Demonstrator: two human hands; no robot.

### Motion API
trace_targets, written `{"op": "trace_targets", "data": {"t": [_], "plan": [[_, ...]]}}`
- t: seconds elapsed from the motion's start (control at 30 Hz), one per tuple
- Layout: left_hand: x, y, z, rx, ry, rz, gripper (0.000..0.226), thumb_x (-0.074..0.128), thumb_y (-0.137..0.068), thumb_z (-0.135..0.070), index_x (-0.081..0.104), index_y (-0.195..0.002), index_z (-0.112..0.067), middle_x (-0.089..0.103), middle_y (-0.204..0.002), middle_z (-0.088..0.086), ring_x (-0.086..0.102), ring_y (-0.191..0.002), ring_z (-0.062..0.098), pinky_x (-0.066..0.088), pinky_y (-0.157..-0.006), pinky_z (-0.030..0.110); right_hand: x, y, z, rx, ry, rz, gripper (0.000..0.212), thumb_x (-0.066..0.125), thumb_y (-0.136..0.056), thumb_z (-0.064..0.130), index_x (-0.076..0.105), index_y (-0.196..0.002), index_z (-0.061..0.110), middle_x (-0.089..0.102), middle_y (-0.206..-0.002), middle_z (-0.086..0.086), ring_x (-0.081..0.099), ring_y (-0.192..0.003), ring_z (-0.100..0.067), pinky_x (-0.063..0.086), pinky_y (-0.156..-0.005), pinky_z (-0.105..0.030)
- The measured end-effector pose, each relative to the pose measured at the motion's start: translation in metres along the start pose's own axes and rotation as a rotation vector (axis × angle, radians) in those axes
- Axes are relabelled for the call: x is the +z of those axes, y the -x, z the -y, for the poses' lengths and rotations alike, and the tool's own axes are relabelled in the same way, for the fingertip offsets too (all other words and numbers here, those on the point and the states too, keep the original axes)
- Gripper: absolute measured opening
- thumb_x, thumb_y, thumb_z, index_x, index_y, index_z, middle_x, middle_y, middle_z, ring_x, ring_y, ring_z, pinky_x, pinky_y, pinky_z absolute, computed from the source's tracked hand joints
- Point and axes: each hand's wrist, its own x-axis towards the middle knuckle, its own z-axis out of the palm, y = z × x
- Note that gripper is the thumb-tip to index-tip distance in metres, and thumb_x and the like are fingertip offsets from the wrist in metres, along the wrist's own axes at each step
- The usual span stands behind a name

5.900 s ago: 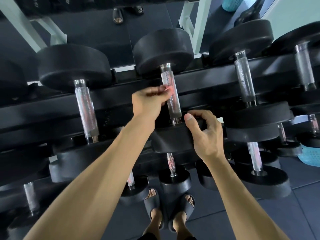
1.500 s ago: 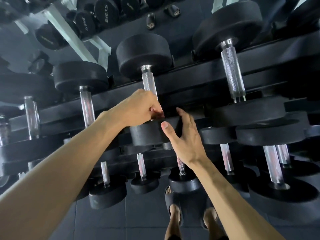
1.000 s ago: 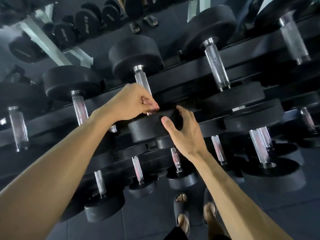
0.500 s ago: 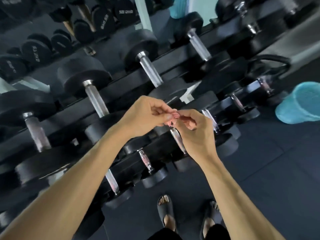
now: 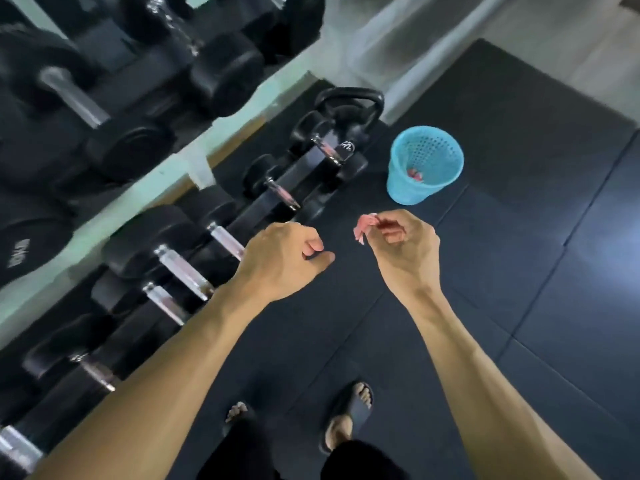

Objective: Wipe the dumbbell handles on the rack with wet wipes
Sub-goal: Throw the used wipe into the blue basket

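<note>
Pinching a crumpled pink wet wipe [image 5: 361, 227] between curled fingers, the right hand [image 5: 403, 249] hangs above the dark floor mat [image 5: 519, 271], near a blue basket [image 5: 424, 165]. The left hand [image 5: 282, 259] is loosely curled, holding nothing. Dumbbells [image 5: 187, 268] lie on the rack [image 5: 273, 199] to the left, handles blurred.

I see both my bare forearms reaching forward and down, well apart from each other. My left hand [image 5: 282, 259] is loosely curled, back upward, thumb lying along the bent fingers, and it holds nothing. My right hand [image 5: 403, 245] is a little higher, wrist bent, fingers curled, and pinches a small pink wipe [image 5: 363, 227] at the fingertips.
</note>
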Motion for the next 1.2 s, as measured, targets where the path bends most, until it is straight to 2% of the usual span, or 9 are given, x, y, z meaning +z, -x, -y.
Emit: {"op": "trace_targets", "data": {"t": [0.17, 0.37, 0.47, 0.53, 0.67, 0.77, 0.87, 1.03, 1.2], "plan": [[0.044, -0.078, -0.077, 0.049, -0.097, 0.027, 0.031, 0.065, -0.085, -0.056, 0.071, -0.097, -0.028, 0.065, -0.09, -0.014, 0.063, -0.091, 0.01, 0.05, -0.078, 0.03, -0.075, -0.078, -0.036, 0.037, 0.064, -0.082, 0.011, 0.066, -0.092, 0.023, 0.072, -0.083, 0.021, 0.073, -0.077, 0.019, 0.068, -0.078, -0.002, 0.055, -0.082, -0.021], [0.093, -0.202, -0.13, 0.098, -0.155, 0.03, 0.038, 0.064, -0.085, -0.057, 0.068, -0.104, -0.024, 0.066, -0.101, -0.007, 0.063, -0.098, 0.016, 0.05, -0.081, 0.033, -0.123, -0.196, -0.094, 0.123, 0.153, -0.183, 0.018, 0.068, -0.09, 0.034, 0.07, -0.073, 0.026, 0.073, -0.076, 0.013, 0.065, -0.078, -0.003, 0.056, -0.079, -0.028], [0.123, -0.285, -0.151, 0.11, -0.179, 0.082, 0.037, 0.062, -0.087, -0.055, 0.067, -0.105, -0.023, 0.064, -0.103, -0.006, 0.063, -0.098, 0.018, 0.05, -0.079, 0.033, -0.142, -0.277, -0.131, 0.196, 0.211, -0.226, 0.012, 0.07, -0.088, 0.035, 0.072, -0.083, 0.024, 0.07, -0.079, 0.013, 0.062, -0.076, 0.002, 0.054, -0.074, -0.023], [0.143, -0.339, -0.161, 0.124, -0.195, 0.111, 0.038, 0.061, -0.088, -0.054, 0.067, -0.108, -0.023, 0.064, -0.103, -0.006, 0.063, -0.098, 0.017, 0.047, -0.075, 0.03, -0.148, -0.334, -0.157, 0.227, 0.233, -0.246, 0.013, 0.07, -0.088, 0.032, 0.072, -0.092, 0.019, 0.067, -0.08, 0.015, 0.063, -0.075, -0.001, 0.053, -0.072, -0.021], [0.175, -0.434, -0.176, 0.153, -0.227, 0.138, 0.036, 0.061, -0.089, -0.052, 0.066, -0.109, -0.023, 0.064, -0.107, -0.006, 0.062, -0.101, 0.016, 0.046, -0.076, 0.029, -0.152, -0.443, -0.203, 0.222, 0.255, -0.218, 0.014, 0.067, -0.091, 0.03, 0.072, -0.096, 0.018, 0.068, -0.081, 0.012, 0.066, -0.08, -0.01, 0.057, -0.075, -0.03], [0.193, -0.487, -0.182, 0.181, -0.246, 0.133, 0.033, 0.062, -0.088, -0.05, 0.065, -0.104, -0.022, 0.065, -0.106, -0.007, 0.062, -0.1, 0.017, 0.048, -0.074, 0.031, -0.153, -0.499, -0.237, 0.271, 0.295, -0.131, 0.028, 0.067, -0.089, 0.03, 0.068, -0.115, 0.02, 0.071, -0.094, 0.006, 0.066, -0.085, -0.013, 0.055, -0.073, -0.029], [0.204, -0.515, -0.186, 0.192, -0.26, 0.16, 0.032, 0.064, -0.088, -0.048, 0.065, -0.105, -0.021, 0.064, -0.104, -0.006, 0.062, -0.097, 0.019, 0.047, -0.073, 0.031, -0.16, -0.519, -0.258, 0.323, 0.281, -0.11, 0.041, 0.067, -0.089, 0.032, 0.063, -0.127, 0.02, 0.07, -0.103, 0.006, 0.064, -0.092, -0.011, 0.049, -0.075, -0.023], [0.21, -0.52, -0.2, 0.232, -0.318, 0.237, 0.035, 0.062, -0.089, -0.051, 0.065, -0.109, -0.022, 0.064, -0.105, -0.006, 0.062, -0.097, 0.019, 0.05, -0.076, 0.034, -0.191, -0.492, -0.257, 0.356, 0.28, -0.14, 0.031, 0.068, -0.089, 0.032, 0.068, -0.117, 0.018, 0.068, -0.102, 0.007, 0.066, -0.089, -0.011, 0.055, -0.08, -0.027], [0.216, -0.487, -0.239, 0.38, -0.377, 0.28, 0.037, 0.06, -0.09, -0.052, 0.064, -0.112, -0.023, 0.064, -0.107, -0.004, 0.062, -0.101, 0.019, 0.046, -0.075, 0.033, -0.235, -0.436, -0.238, 0.321, 0.326, -0.213, 0.029, 0.07, -0.089, 0.029, 0.067, -0.115, 0.017, 0.064, -0.104, 0.003, 0.063, -0.091, -0.014, 0.052, -0.084, -0.028]]}}
